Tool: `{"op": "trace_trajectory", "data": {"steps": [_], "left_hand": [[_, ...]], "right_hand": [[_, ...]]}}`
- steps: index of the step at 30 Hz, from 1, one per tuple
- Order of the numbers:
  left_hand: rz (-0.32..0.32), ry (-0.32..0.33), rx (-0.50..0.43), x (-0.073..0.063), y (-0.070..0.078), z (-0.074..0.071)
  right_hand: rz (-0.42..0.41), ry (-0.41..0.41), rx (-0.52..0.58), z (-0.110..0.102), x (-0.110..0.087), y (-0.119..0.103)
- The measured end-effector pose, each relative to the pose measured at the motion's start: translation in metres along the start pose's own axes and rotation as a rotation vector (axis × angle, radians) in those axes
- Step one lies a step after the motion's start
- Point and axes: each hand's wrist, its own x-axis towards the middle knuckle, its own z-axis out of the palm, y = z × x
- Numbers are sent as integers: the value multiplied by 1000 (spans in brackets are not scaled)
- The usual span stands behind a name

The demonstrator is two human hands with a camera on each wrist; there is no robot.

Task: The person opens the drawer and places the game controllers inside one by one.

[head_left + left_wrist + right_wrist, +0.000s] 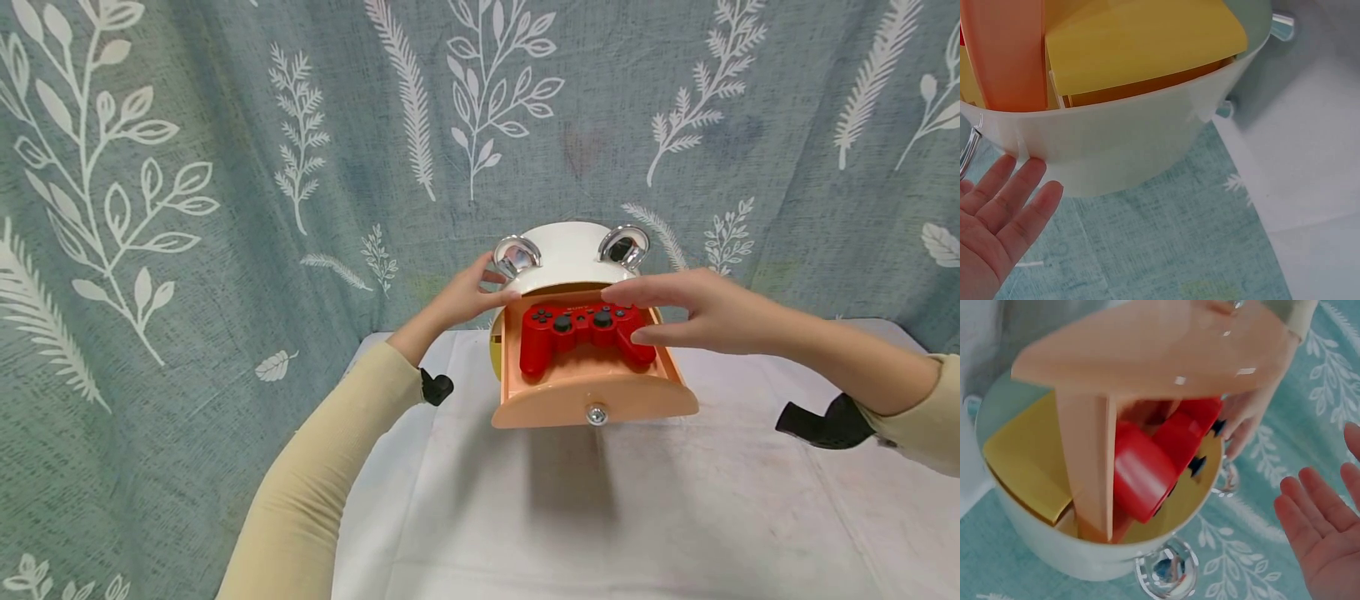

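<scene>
A red game controller (536, 354), marked SONY, lies in a pulled-out orange drawer (637, 402) with a clear knob. The drawer belongs to a white rounded cabinet (572, 242) with two shiny ring-shaped ears. At the cabinet's left side is my left hand (474, 293), its fingers spread and the fingertips right at the white wall (1116, 150). My right hand (701, 312) hovers over the right part of the controller, thumb and fingers apart with nothing between them. In the right wrist view, that hand (1329, 531) stands off from the red controller grip (1144, 472).
Below the orange drawer, a yellow drawer (1147, 47) sits nearly closed in the cabinet. The cabinet stands on a table with a white cloth (465, 508). Close behind hangs a blue-green curtain (337, 150) with white leaf patterns. Black straps (828, 423) hang at both wrists.
</scene>
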Motion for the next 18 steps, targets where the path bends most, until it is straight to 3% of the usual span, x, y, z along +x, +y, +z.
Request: {"op": "trace_trajectory", "data": {"steps": [4, 9, 12, 18], "left_hand": [[0, 2, -2, 0, 0, 0], [7, 6, -8, 0, -1, 1], [17, 7, -17, 0, -1, 1], [20, 2, -21, 0, -1, 0]], "right_hand": [[-12, 4, 165, 1, -9, -2], [-125, 7, 356, 8, -18, -6], [-183, -7, 386, 17, -23, -7], [-170, -47, 383, 42, -32, -9]]}}
